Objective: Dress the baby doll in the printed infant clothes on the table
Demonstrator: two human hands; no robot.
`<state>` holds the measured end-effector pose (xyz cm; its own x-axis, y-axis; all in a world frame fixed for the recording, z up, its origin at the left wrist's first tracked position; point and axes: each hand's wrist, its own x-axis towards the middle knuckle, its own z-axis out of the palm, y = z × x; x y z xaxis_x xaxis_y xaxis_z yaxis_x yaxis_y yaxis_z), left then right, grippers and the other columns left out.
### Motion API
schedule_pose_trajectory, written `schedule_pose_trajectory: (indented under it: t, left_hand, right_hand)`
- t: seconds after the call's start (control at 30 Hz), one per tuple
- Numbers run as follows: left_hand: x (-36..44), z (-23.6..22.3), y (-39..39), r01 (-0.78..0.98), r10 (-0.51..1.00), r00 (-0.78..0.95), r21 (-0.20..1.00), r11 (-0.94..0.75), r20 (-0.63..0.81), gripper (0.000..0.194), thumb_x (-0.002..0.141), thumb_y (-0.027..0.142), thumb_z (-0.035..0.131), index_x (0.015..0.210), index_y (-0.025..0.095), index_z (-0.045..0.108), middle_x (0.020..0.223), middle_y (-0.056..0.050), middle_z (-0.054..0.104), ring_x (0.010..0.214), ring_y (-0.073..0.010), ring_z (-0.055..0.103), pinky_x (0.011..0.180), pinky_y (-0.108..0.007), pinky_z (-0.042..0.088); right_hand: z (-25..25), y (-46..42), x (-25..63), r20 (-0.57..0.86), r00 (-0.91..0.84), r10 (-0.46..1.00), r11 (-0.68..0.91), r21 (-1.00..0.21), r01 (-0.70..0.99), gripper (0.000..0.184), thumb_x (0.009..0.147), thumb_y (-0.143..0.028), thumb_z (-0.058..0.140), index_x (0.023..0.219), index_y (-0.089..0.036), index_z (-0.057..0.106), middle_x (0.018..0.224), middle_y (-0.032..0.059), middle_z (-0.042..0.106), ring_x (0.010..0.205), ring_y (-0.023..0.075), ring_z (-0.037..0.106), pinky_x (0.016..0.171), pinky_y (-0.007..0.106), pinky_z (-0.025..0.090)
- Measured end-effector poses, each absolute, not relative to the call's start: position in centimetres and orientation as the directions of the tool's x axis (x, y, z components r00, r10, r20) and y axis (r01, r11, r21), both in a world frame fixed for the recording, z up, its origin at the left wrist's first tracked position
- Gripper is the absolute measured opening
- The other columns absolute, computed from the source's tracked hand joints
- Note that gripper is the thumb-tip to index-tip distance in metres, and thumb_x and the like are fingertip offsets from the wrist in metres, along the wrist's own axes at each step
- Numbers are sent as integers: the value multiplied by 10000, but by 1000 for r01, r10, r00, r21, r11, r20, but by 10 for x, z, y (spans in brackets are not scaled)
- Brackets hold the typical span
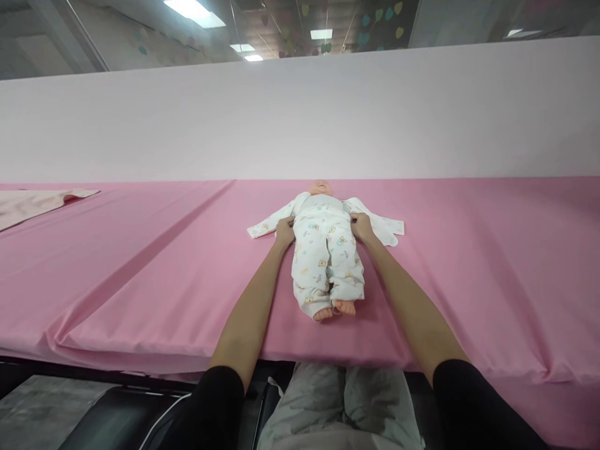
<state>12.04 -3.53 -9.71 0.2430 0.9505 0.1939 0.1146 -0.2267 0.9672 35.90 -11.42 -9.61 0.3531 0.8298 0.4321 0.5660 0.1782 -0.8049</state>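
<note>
A baby doll [321, 187] lies on its back on the pink sheet, head toward the wall and bare feet toward me. It wears white patterned trousers [312, 253] pulled high over its belly. A white long-sleeved baby top [276, 220] is spread beneath it, its sleeves stretched out to both sides. My left hand [285, 231] is closed at the left side of the trousers' upper part, fingertips partly hidden against the cloth. On the opposite side, my right hand [360, 227] pinches the trousers' edge near the waist.
Pink sheeting [154, 269] covers the wide table, with creases running across it. A pale folded cloth [37, 205] lies at the far left. Behind the table stands a white partition [300, 119] with glass above. A black chair [126, 419] is below the near edge at left.
</note>
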Motion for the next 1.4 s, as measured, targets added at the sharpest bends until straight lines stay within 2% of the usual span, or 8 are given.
schedule_pose_trajectory:
  t: [0.17, 0.3, 0.53, 0.63, 0.73, 1.03, 1.23, 1.4]
  left_hand:
    - [117, -103, -23, -23, 962, 197, 981, -190, 191, 232, 553, 168, 637, 778, 149, 686, 771, -49, 697, 815, -189, 621, 784, -304, 468]
    - [118, -104, -17, -154, 955, 264, 983, -98, 137, 233, 603, 254, 607, 788, 133, 682, 773, -52, 688, 798, -182, 609, 750, -285, 464]
    - [118, -90, -18, -57, 947, 318, 998, -30, 47, 155, 634, 243, 616, 752, 146, 641, 645, -5, 595, 607, -113, 513, 602, -238, 394]
    - [118, -87, -19, -45, 950, 286, 992, -114, 122, 106, 664, 229, 599, 735, 152, 621, 655, 2, 572, 621, -104, 486, 602, -224, 376]
    - [122, -88, -21, -140, 956, 223, 977, -162, 190, 84, 704, 234, 577, 738, 157, 581, 659, 18, 537, 621, -91, 462, 624, -215, 371]
    - [133, -90, -24, -403, 965, 251, 915, 33, 76, 49, 718, 172, 465, 669, 171, 460, 590, 25, 447, 547, -107, 430, 572, -227, 353]
    - [136, -84, -26, -4, 950, 110, 956, -293, 291, 89, 765, 182, 434, 679, 189, 454, 693, 6, 492, 692, -137, 467, 727, -273, 384]
    - [135, -78, -29, 492, 867, 74, 738, -461, 492, 122, 798, 263, 465, 740, 209, 557, 1091, -60, 576, 1099, -249, 450, 976, -435, 309]
  right_hand:
    - [-97, -112, 359, 317, 458, 831, 222, -943, 250, 272, 578, -107, 525, 808, -174, 653, 745, -5, 664, 746, 149, 601, 715, 255, 472]
    - [-93, -111, 360, 115, 466, 877, 125, -992, 10, 190, 635, -155, 598, 808, -162, 675, 810, 23, 690, 764, 142, 623, 730, 259, 498]
    - [-88, -110, 363, 123, 378, 918, 127, -992, 16, 108, 673, -243, 639, 750, -169, 629, 711, -19, 630, 663, 102, 564, 628, 210, 457]
    - [-90, -105, 360, 111, 452, 885, 131, -991, -14, 86, 662, -207, 612, 739, -170, 602, 692, -30, 601, 639, 92, 536, 617, 199, 438]
    - [-91, -99, 356, 83, 517, 852, 138, -988, -68, 69, 672, -199, 571, 736, -184, 552, 667, -39, 561, 613, 96, 517, 617, 209, 441]
    - [-91, -94, 352, 88, 544, 835, 141, -988, -57, 112, 670, -179, 431, 608, -221, 348, 561, -38, 400, 538, 127, 423, 573, 254, 418]
    - [-84, -96, 345, 288, 618, 731, 129, -949, 289, 89, 674, -138, 429, 630, -205, 468, 666, -15, 481, 696, 153, 459, 729, 273, 400]
    - [-81, -98, 348, 502, 556, 662, -10, -736, 677, 124, 716, -169, 461, 665, -173, 574, 985, 93, 546, 1051, 215, 453, 966, 331, 330]
